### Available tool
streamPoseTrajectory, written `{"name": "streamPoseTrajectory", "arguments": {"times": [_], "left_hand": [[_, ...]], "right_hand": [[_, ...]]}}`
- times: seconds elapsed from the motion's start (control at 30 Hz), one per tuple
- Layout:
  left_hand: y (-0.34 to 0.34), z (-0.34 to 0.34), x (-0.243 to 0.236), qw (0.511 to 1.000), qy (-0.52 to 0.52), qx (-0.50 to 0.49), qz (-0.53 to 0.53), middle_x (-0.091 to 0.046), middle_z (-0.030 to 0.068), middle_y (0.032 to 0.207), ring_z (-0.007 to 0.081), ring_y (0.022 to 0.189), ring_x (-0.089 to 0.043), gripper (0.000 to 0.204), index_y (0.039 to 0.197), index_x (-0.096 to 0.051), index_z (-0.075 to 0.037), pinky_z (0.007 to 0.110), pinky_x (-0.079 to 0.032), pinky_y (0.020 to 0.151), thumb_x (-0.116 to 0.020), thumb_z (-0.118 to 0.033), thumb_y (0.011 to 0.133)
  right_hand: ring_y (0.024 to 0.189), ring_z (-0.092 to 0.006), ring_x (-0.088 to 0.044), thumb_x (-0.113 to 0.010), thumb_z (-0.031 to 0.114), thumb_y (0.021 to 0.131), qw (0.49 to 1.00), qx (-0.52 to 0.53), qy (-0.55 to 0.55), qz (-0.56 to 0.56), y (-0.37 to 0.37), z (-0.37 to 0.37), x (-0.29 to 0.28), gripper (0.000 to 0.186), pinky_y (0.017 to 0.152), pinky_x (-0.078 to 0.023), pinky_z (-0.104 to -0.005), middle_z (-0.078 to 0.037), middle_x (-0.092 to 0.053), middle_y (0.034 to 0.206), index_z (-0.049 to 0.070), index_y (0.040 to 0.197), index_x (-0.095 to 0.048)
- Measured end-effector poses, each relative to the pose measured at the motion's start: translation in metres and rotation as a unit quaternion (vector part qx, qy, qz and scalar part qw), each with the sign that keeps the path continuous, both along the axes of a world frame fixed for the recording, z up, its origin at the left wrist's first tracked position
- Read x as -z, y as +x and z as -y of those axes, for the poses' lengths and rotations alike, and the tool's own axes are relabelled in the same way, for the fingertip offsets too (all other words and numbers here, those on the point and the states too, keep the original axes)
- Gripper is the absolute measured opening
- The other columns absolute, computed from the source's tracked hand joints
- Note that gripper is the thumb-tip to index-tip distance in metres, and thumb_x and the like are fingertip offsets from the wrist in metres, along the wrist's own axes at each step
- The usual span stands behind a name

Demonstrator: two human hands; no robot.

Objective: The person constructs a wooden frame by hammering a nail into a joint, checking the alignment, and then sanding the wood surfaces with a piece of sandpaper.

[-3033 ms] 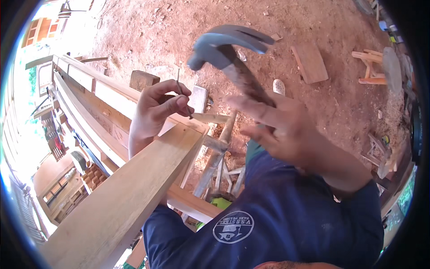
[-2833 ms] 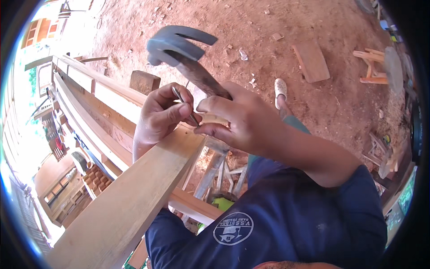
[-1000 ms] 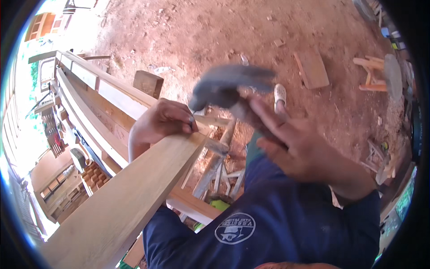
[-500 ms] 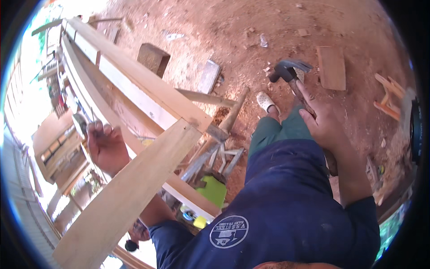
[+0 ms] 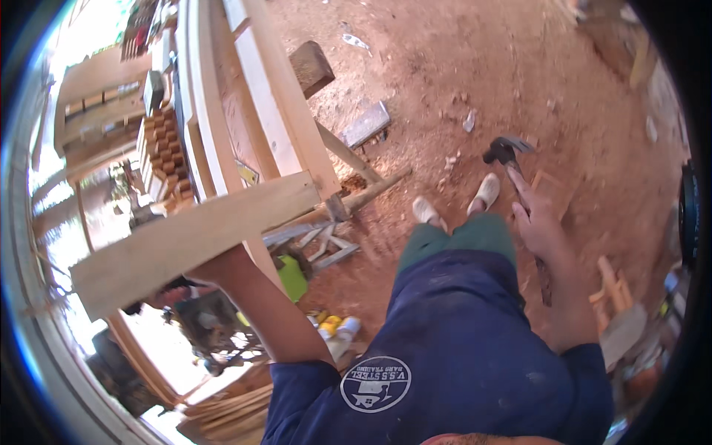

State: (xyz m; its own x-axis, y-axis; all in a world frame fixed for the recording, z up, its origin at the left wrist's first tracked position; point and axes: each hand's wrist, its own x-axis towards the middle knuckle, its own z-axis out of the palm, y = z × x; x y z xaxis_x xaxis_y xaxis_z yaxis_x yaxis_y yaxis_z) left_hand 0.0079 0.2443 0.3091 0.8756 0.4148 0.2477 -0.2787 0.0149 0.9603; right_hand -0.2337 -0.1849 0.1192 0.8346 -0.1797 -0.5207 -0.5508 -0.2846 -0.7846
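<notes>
My right hand (image 5: 543, 226) grips a claw hammer (image 5: 506, 150) by its wooden handle, the index finger lying along it. The dark hammer head is held out over the dirt floor, apart from any wood. On the left, a flat pale wooden board (image 5: 189, 241) lies across the near end of a long wooden frame (image 5: 300, 141) made of parallel planks. My left hand (image 5: 211, 268) reaches beneath this board; only the wrist and the back of the hand show at its lower edge. The board hides the left fingers, so their grip cannot be made out.
A wooden pole (image 5: 382, 187) and metal bracing stand under the frame's end. Stacked brown wood pieces (image 5: 165, 148) lie beyond it. A wooden block (image 5: 311, 68) and a grey slab (image 5: 366, 124) rest on the dirt. Yellow and white containers (image 5: 337, 326) stand below my left arm.
My left hand, earlier raised with curled fingers beyond the board, is now underneath it. The view has turned, and the frame appears more upright. The hammer remains in my right hand.
</notes>
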Motion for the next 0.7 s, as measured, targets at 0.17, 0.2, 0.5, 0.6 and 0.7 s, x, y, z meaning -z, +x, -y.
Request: {"name": "streamPoseTrajectory", "arguments": {"times": [0.17,0.2,0.5,0.6,0.7], "left_hand": [[0.007,0.021,0.006,0.984,-0.170,-0.022,0.043,-0.067,0.0128,0.120,0.0309,0.108,-0.068,0.049,0.131,-0.060,-0.004,0.047,-0.057,0.095,-0.051,-0.040,0.099],[0.007,0.020,0.010,0.984,-0.176,-0.009,0.032,-0.066,0.0127,0.120,0.0289,0.107,-0.067,0.045,0.128,-0.060,-0.003,0.045,-0.057,0.094,-0.051,-0.037,0.100],[-0.115,0.019,0.085,0.984,-0.157,-0.004,-0.082,-0.063,0.0013,0.087,0.0083,0.073,-0.056,0.020,0.112,-0.067,0.002,0.023,-0.049,0.070,-0.060,-0.015,0.106],[-0.197,0.015,0.172,0.966,-0.193,0.014,-0.172,-0.069,0.0082,0.099,0.0129,0.084,-0.068,0.027,0.123,-0.064,0.004,0.026,-0.056,0.071,-0.064,-0.014,0.104],[-0.280,-0.008,0.271,0.923,-0.272,0.012,-0.272,-0.068,0.0081,0.103,0.0152,0.083,-0.070,0.027,0.127,-0.061,0.001,0.027,-0.059,0.073,-0.060,-0.011,0.103]], "right_hand": [[0.091,-0.0386,-0.069,-0.063,0.008,0.095,0.977,-0.062,-0.172,0.108,-0.014,0.019,-0.001,0.059,0.087,-0.054,-0.0457,-0.027,-0.070,0.100,0.019,0.152,-0.051],[0.098,-0.0391,-0.071,-0.063,0.008,0.095,0.975,-0.073,-0.181,0.109,-0.014,0.020,-0.005,0.056,0.090,-0.054,-0.0451,-0.028,-0.071,0.108,0.017,0.149,-0.055],[0.086,-0.0341,-0.074,-0.067,0.011,0.093,0.965,-0.191,-0.175,0.029,-0.016,-0.092,-0.071,0.029,0.079,-0.058,-0.0415,-0.024,-0.074,0.100,0.010,0.121,-0.074],[0.089,-0.0329,-0.075,-0.067,0.020,0.093,0.932,-0.289,-0.213,0.054,-0.035,-0.122,-0.049,0.032,0.082,-0.057,-0.0405,-0.023,-0.074,0.096,0.015,0.124,-0.074],[0.096,-0.0381,-0.073,-0.064,0.022,0.095,0.894,-0.398,-0.203,0.019,-0.061,-0.162,-0.048,0.034,0.089,-0.056,-0.0447,-0.024,-0.074,0.105,0.015,0.127,-0.072]]}}
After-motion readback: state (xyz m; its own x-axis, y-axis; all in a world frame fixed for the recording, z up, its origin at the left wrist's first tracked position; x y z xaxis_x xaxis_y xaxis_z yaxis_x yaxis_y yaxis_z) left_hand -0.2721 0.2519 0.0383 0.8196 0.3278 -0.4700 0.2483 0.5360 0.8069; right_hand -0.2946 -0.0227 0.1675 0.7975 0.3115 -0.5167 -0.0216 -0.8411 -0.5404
